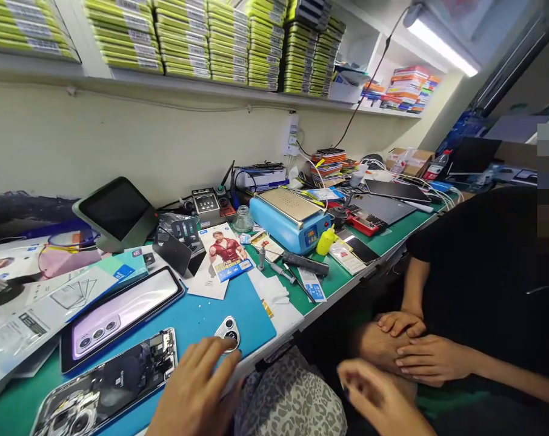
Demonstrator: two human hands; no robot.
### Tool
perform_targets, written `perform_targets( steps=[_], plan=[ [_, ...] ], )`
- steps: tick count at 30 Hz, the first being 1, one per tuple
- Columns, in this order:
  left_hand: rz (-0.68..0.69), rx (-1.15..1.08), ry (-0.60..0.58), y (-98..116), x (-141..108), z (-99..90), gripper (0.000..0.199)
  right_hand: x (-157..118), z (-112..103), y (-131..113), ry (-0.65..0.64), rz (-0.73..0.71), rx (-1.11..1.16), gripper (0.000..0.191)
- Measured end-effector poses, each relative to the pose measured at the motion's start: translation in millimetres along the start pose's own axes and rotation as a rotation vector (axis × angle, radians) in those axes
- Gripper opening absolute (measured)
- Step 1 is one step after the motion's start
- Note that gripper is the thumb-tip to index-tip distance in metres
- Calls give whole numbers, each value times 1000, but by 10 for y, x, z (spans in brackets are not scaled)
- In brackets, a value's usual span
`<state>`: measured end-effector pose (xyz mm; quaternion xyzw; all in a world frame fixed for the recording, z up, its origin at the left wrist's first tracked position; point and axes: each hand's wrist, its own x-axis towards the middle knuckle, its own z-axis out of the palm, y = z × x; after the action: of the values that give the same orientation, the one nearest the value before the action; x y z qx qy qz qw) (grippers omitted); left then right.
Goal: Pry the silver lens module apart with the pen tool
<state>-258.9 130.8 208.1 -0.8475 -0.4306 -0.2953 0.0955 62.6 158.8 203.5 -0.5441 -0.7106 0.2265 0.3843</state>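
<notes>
My left hand (199, 384) reaches over the front edge of the blue mat (251, 309), fingers stretched out and palm down. Its fingertips touch a camera lens cover (229, 330) with round lenses, lying on the mat. Left of that hand lies an opened phone (115, 381), back off, its battery and camera parts bare. Behind it, a light purple phone back (120, 312) rests on a dark panel. My right hand (379, 393) hangs in front of the bench, fingers curled in; a small dark spot shows at the fingertips, too blurred to name.
A blue heating plate machine (288, 221), a yellow bottle (325, 241), a black-handled tool (306, 264) and a screen on a stand (117, 212) stand or lie farther back. To the right a person in black (479, 290) sits with hands on a knee. Stacked boxes (183, 36) fill the shelf.
</notes>
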Motion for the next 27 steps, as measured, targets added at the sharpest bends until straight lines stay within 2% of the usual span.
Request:
perform_targets(
  steps=[1, 4, 6, 8, 11, 15, 17, 20, 23, 27],
  plan=[
    [-87, 58, -20, -35, 8, -18, 21, 101, 56, -111, -98, -2, -133, 6],
    [-269, 153, -66, -107, -11, 49, 23, 624, 279, -374, -137, 55, -689, 22],
    [-303, 173, -89, -141, -28, 123, 23, 959, 423, -470, -171, 78, -788, 20],
    [-297, 175, -114, -163, -30, 170, 20, 1159, 510, -510, -211, 101, -811, 17],
    [-342, 155, -171, -151, -6, 186, 17, 1219, 465, -501, -259, 162, -840, 19],
    [-434, 106, -196, -104, 52, 184, 16, 1066, 179, -372, -254, 280, -865, 22],
    [-417, 62, -185, -101, 81, 176, 16, 897, 67, -266, -162, 284, -682, 16],
    [-369, -37, -200, -124, 124, 133, 19, 559, 49, -146, -37, 213, -2, 22],
    [-309, -119, -249, -164, 169, 67, 25, 296, 192, -152, 76, 316, 532, 30],
    [-244, -146, -293, -233, 205, 22, 29, 208, 487, -282, 178, 390, 880, 26]
  ],
)
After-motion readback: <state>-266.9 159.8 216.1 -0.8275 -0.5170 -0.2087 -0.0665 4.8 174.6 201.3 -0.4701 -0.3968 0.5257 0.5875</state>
